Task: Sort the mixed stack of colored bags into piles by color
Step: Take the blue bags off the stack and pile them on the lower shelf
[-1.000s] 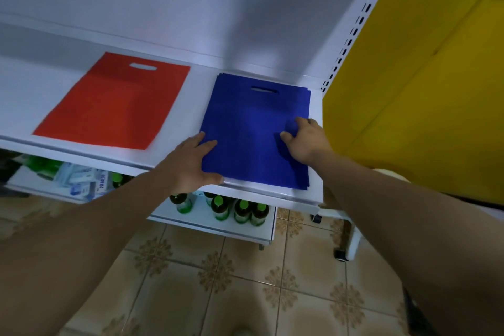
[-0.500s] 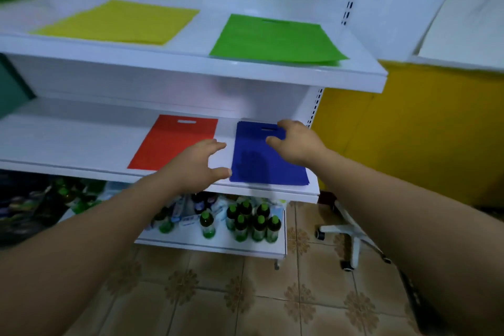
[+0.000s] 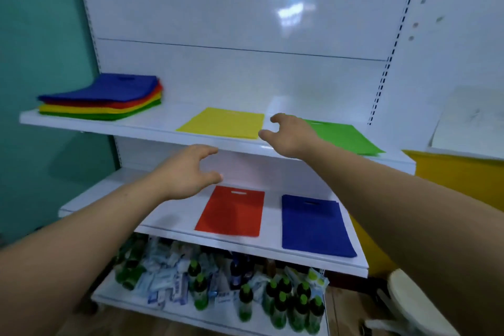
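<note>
Head cam: two bare forearms reach toward a white shelving unit; frame is a bit blurred.
left hand [image 3: 188, 172]: in the air in front of the gap btw upper shelf [image 3: 152, 124] and middle shelf [image 3: 169, 215]; fingers loosely curled, thumb out, holds nothing.
right hand [image 3: 289, 133]: at the upper shelf's front edge, btw yellow bag [image 3: 223, 123] and green bag [image 3: 346, 138]; fingers loosely curled, holds nothing.
mixed stack [image 3: 101, 98]: far left of upper shelf, well apart from both hands; blue on top, then red, yellow, green layers.
sorted so far: yellow bag and green bag flat side by side on upper shelf; red bag [image 3: 231, 211] and blue bags [image 3: 313, 226] flat side by side on middle shelf, handle cut-outs toward the back.
in the way: right hand and wrist cover the green bag's left corner; left forearm hides the middle shelf's left front.
bottom shelf: green-capped bottles [image 3: 286, 300] at right, white-blue packets [image 3: 169, 281] at left, crowded.
room: glossy white back panel [image 3: 245, 22] with a light reflection; teal wall [image 3: 41, 63] to the left; yellow panel [image 3: 458, 177] to the right; white stool [image 3: 409, 297] at lower right.
</note>
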A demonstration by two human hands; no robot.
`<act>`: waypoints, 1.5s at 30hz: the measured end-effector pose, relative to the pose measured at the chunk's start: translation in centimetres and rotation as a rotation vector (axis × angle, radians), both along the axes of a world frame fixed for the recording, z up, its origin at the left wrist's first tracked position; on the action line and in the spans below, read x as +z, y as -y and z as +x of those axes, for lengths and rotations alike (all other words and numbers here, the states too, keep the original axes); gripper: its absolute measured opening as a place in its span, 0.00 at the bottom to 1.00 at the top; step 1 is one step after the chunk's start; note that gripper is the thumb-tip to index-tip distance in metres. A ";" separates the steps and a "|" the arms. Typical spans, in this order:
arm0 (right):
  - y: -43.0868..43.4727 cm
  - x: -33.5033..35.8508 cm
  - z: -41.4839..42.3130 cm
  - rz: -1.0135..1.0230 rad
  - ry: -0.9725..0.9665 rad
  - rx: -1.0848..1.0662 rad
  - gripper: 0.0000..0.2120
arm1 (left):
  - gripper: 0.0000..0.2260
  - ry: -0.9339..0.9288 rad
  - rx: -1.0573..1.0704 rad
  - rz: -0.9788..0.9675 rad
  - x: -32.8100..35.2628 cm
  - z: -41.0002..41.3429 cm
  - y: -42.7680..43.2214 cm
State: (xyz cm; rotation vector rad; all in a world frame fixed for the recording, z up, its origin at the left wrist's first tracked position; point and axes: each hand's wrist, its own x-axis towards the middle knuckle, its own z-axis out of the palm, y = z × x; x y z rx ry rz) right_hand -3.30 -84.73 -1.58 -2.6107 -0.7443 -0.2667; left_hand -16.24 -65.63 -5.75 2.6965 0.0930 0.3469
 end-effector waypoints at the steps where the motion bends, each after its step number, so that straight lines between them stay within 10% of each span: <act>1: -1.3 0.8 0.0 0.000 0.014 0.012 0.29 | 0.29 0.013 0.017 0.005 0.7 -0.3 -1.1; 27: -40.3 4.9 14.2 0.084 -0.022 0.322 0.27 | 0.30 0.093 0.474 0.060 5.5 8.6 -35.8; 45: -59.2 -0.7 19.8 0.221 -0.244 -0.183 0.22 | 0.24 -0.023 0.223 -0.054 4.3 18.6 -62.1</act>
